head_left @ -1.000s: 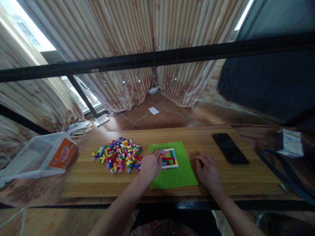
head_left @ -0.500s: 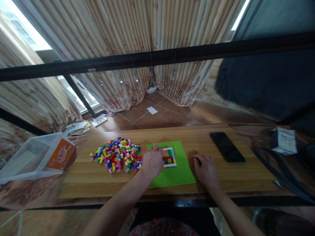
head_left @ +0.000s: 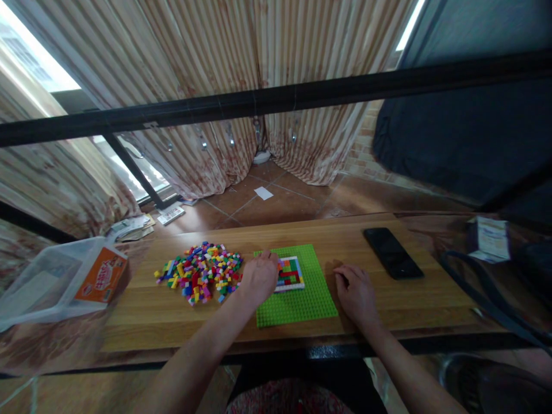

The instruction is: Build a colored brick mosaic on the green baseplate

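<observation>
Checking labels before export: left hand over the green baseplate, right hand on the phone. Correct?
Not quite: the right hand isn't on the phone. The head view shows it between the phone and the green baseplate. The left hand is over the baseplate, as stated.

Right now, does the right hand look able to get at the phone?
Probably yes: the right hand rests beside the green plate, the phone lies farther out to its right, and only tabletop shows between hand and phone.
</observation>
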A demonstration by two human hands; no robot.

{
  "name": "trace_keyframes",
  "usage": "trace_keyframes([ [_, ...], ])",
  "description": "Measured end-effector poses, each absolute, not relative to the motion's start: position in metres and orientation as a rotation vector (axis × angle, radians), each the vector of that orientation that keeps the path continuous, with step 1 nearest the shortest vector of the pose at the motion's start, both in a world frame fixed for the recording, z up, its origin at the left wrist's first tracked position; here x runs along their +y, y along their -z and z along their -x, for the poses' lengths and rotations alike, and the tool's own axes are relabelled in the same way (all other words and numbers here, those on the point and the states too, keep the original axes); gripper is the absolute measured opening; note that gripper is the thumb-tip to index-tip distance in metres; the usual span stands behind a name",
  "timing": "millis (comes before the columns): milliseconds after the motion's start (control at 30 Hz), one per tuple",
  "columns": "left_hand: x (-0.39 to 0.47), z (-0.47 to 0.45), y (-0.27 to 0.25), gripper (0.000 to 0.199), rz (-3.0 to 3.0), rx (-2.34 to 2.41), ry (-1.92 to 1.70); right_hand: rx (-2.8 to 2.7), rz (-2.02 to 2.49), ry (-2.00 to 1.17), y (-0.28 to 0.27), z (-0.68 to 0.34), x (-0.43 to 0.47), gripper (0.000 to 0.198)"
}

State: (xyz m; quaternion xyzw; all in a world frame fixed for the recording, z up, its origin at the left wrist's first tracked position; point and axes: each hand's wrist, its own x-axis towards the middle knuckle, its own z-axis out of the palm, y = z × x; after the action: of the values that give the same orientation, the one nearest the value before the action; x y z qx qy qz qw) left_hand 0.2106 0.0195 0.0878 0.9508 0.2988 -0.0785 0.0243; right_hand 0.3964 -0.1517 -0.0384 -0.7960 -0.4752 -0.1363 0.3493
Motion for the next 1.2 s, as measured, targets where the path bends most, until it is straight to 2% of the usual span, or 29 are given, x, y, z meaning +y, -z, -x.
trace_keyframes([
  [533, 0.014, -0.209, -0.083, 0.032, -3.050, 0.784, 0.264, -1.220, 2.068, 0.327, 0.036, -0.395, -0.152, 0.019],
  [767, 0.014, -0.203, -0.077, 0.027, -3.069, 0.733, 0.128, -1.218, 2.064, 0.324, 0.035, -0.395, -0.152, 0.020],
  [1200, 0.018, -0.208, -0.082, 0.028, -3.065, 0.745, 0.214, -1.212, 2.056, 0.321, 0.033, -0.394, -0.151, 0.019],
])
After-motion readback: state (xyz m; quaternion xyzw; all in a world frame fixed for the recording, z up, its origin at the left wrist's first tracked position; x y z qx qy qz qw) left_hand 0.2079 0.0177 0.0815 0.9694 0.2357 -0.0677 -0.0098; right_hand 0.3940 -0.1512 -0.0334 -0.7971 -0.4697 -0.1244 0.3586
